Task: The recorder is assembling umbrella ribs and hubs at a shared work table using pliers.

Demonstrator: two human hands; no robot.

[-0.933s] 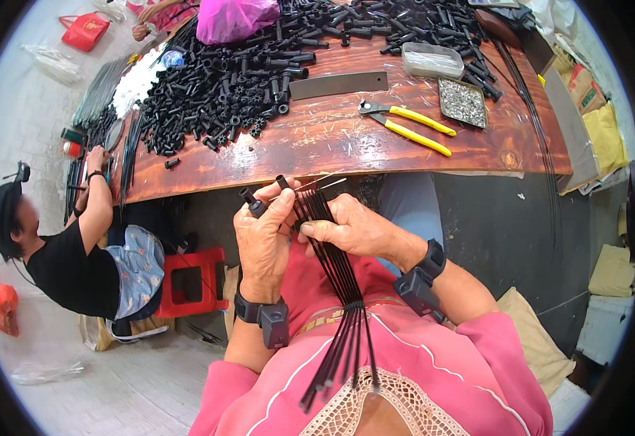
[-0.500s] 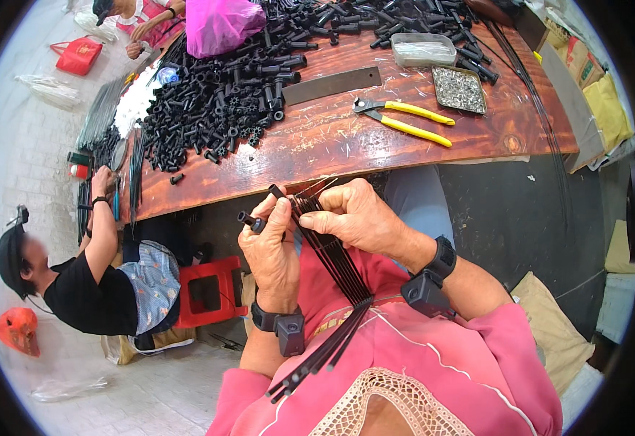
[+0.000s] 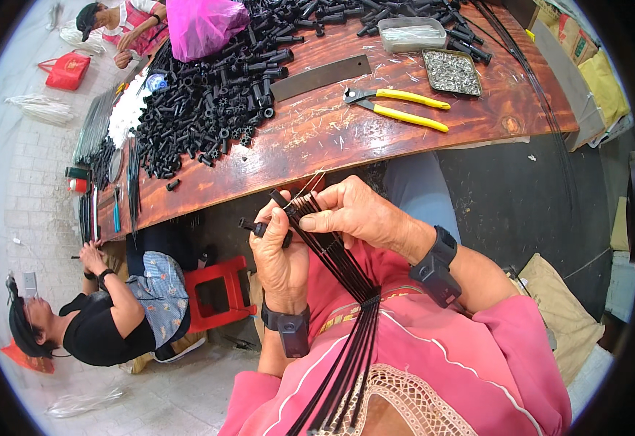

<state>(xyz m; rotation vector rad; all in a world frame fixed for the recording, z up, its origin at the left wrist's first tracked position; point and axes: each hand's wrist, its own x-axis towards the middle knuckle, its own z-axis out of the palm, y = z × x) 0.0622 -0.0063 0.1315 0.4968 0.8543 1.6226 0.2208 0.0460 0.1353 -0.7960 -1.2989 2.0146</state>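
Neighbour (image 3: 110, 330) leaned back; wearer's hands (image 3: 361, 212) grip one rod bundle (image 3: 344, 263) (plus two tubes (image 3: 253, 226)).

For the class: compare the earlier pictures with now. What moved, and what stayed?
The co-worker at left has leaned back, their hands drawn toward the table's near corner. The black tubular piece in the left hand has tipped flatter. Nothing was visibly released: this hand and the right hand still hold the black rods, and the yellow-handled pliers stay put.
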